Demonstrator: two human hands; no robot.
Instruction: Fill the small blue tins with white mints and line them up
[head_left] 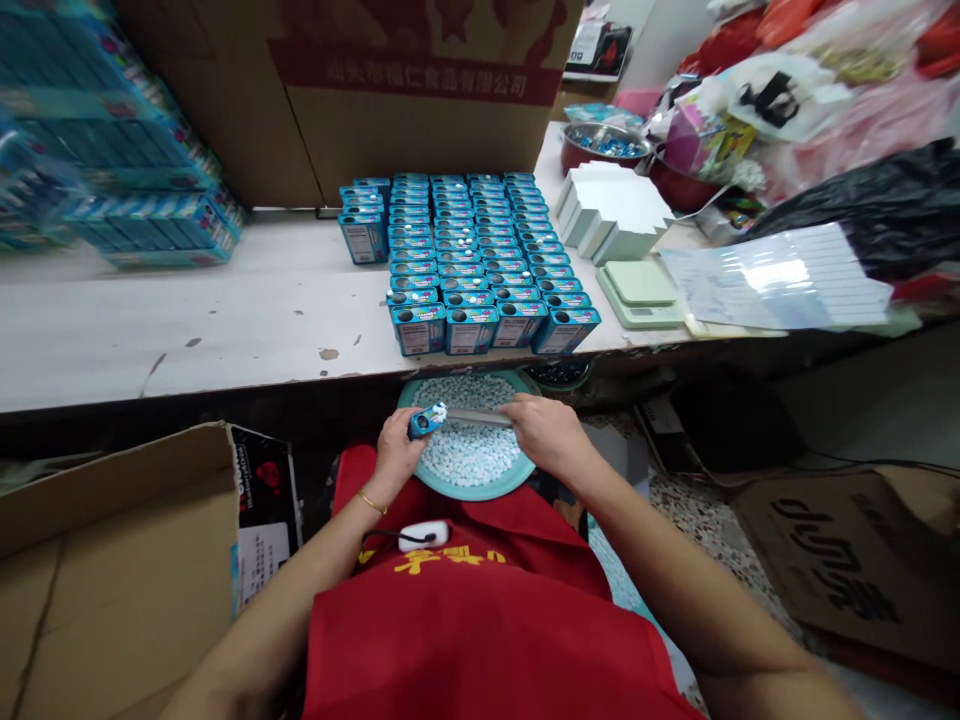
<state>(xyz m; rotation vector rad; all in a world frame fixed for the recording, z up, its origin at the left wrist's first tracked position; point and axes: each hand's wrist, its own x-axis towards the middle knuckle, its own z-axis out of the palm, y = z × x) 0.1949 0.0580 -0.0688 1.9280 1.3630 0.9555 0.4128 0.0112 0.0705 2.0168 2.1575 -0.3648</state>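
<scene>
My left hand [396, 448] is closed around a small blue tin [424, 424], tilted, with white candies heaped at its top opening. In my right hand [547, 430] is a narrow, clear-looking scoop [478, 416]; its far end points at the tin's opening. Whether the scoop touches the tin I cannot tell. Both hands are above a teal basin [469, 492] on my lap, which holds a mass of small white candies [472, 455]. On the table ahead, rows of similar blue tins [471, 328] stand upright, some with white candies on top.
Behind the tins stands a large cardboard box [420, 135]. Stacked blue boxes [157, 225] are at the left. To the right lie white cartons [619, 205], a pale green scale [641, 293] and a plastic-covered sheet [780, 275]. An open carton [112, 570] is at lower left.
</scene>
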